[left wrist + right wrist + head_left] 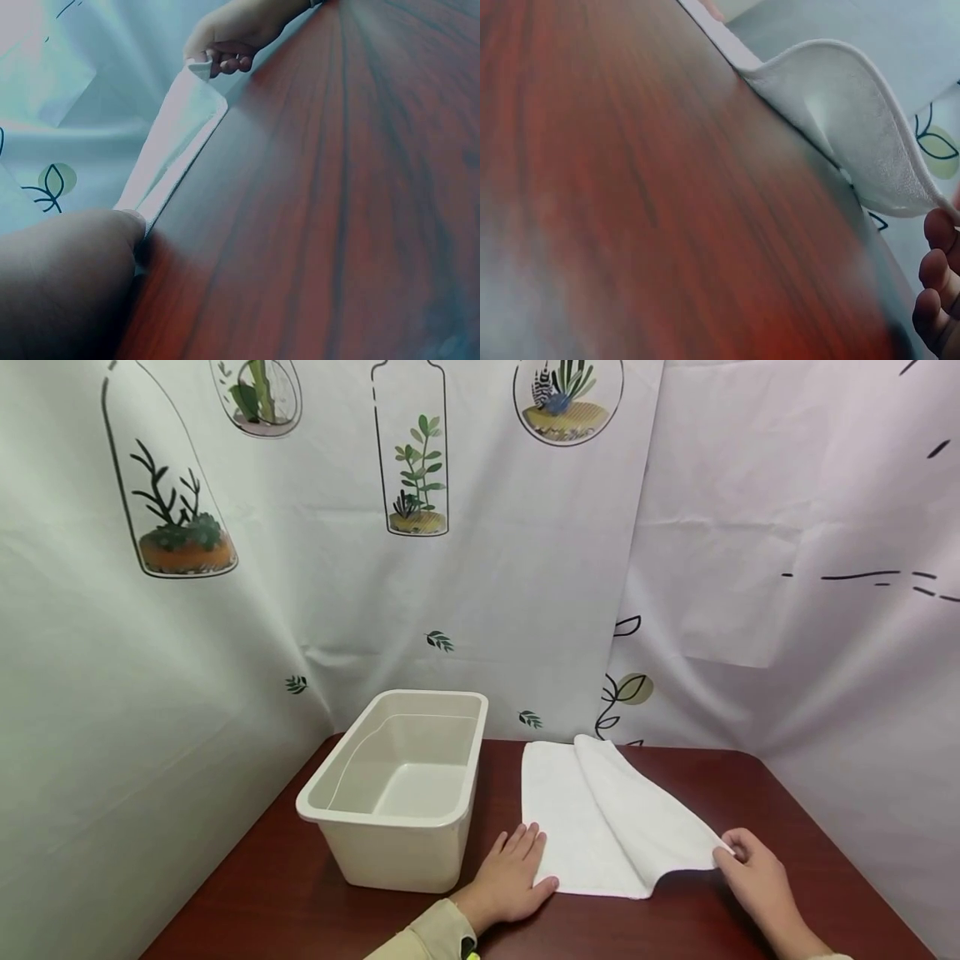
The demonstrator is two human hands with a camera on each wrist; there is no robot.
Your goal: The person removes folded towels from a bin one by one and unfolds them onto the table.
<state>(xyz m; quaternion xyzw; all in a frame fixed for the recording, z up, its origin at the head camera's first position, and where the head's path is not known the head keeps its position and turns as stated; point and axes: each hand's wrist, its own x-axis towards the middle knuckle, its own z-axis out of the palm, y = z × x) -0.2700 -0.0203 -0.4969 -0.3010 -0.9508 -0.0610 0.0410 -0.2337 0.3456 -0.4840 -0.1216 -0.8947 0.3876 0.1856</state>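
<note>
A white towel lies on the dark red table, its right part lifted in a slanting fold. My left hand rests with straight fingers on the towel's near left corner. At the right, my right hand pinches a corner of the towel and holds it up off the table. In the right wrist view the raised towel edge curves up from the tabletop to the fingertips. The left wrist view shows the towel stretched between the left thumb and the right hand.
A deep cream plastic tub stands left of the towel, close to my left hand. The wooden table ends at a patterned cloth backdrop behind and at both sides.
</note>
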